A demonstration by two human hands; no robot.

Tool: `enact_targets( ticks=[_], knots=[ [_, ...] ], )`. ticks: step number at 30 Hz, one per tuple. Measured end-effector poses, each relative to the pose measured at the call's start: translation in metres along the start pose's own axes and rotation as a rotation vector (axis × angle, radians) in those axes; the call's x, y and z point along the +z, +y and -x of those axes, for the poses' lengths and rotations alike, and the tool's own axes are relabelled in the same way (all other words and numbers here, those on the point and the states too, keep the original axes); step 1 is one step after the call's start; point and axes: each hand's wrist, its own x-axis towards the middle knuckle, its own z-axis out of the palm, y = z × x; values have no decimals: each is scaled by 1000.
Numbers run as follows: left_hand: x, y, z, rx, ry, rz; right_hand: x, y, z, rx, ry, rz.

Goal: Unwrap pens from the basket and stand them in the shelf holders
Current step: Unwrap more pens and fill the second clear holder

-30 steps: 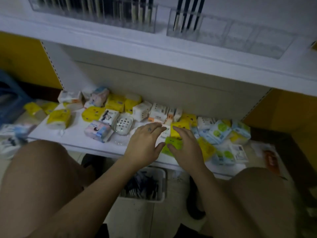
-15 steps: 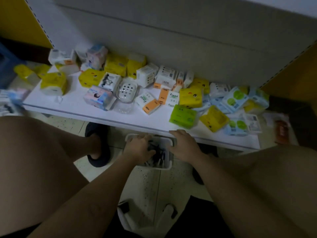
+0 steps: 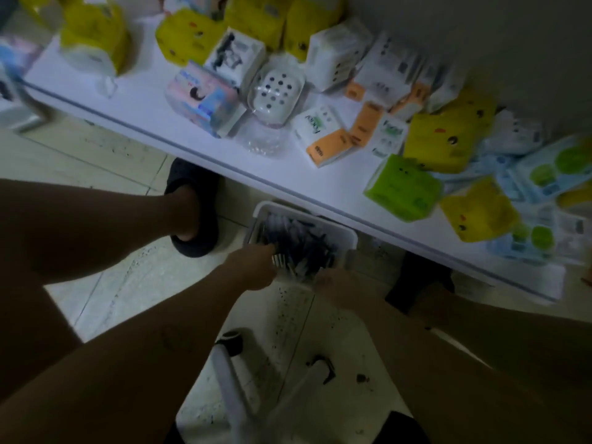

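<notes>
Left hand has slid to the near edge of the plastic basket, gripping slim dark pens lying slantwise; right hand fingers too blurred to tell.

Dim, bluish cast; forearms and legs underexposed. Motion blur smears the frame, worst at right. Wide-angle bending at edges.

A small shop. A low white display shelf carries many packaged tissue packs and a wrapped soap dish. Tiled floor below.
</notes>
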Motion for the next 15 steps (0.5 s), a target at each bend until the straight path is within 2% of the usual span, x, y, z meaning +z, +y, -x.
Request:
enact_targets(
  ticks=[7, 15],
  knots=[
    [14, 1, 2, -39, -30, 206, 5, -15, -38, 146, 135, -263],
    [-3, -10, 5, -79, 94, 240, 6, -30, -58, 171, 4, -263]
  ],
)
